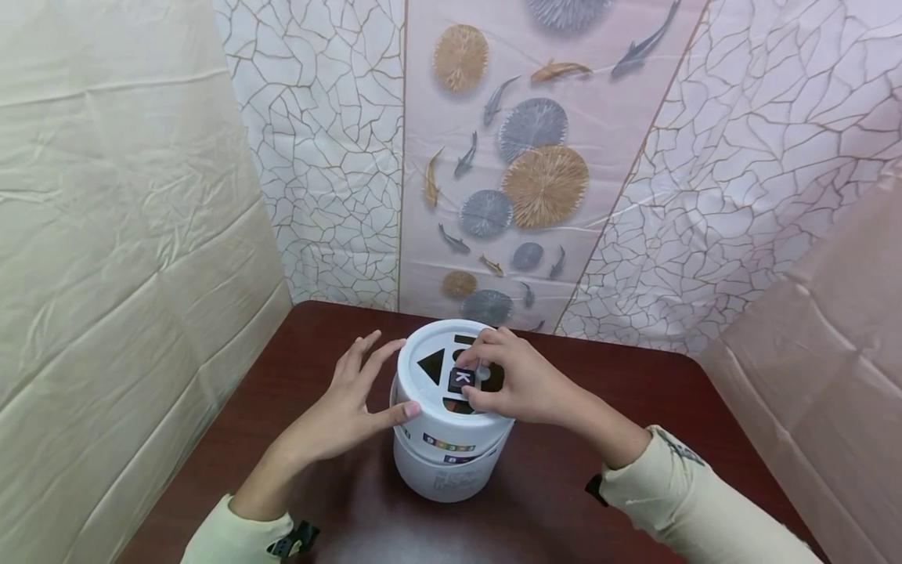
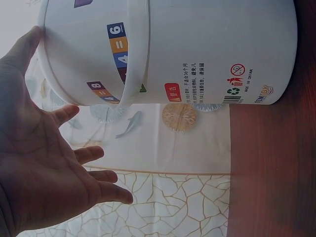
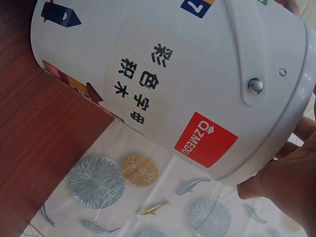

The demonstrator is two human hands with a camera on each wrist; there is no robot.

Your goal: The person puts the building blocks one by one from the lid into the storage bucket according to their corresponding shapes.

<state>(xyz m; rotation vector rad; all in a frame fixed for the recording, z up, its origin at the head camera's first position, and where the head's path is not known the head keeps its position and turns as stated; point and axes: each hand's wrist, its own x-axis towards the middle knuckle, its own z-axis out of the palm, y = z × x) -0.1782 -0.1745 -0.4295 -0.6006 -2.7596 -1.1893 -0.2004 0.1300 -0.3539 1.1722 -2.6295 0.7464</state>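
Note:
A white bucket (image 1: 451,474) stands upright on the table, with a white lid (image 1: 431,401) that has several shaped cut-outs, among them a triangle. My right hand (image 1: 528,380) pinches a dark letter block (image 1: 461,377) marked with a white K between thumb and fingers, right over the middle of the lid. On the left side, my left hand (image 1: 345,403) has its fingers spread, with the thumb and index fingertips at the lid's rim. The left wrist view shows that palm beside the bucket wall (image 2: 197,44). From the right wrist, the block is hidden behind the bucket.
A dark red-brown table (image 1: 599,470) carries the bucket. Patterned cloth (image 1: 331,157) with fish and round motifs hangs behind it, and plain beige cloth (image 1: 106,235) stands at the left side. The bucket's white handle (image 2: 138,49) lies against its wall.

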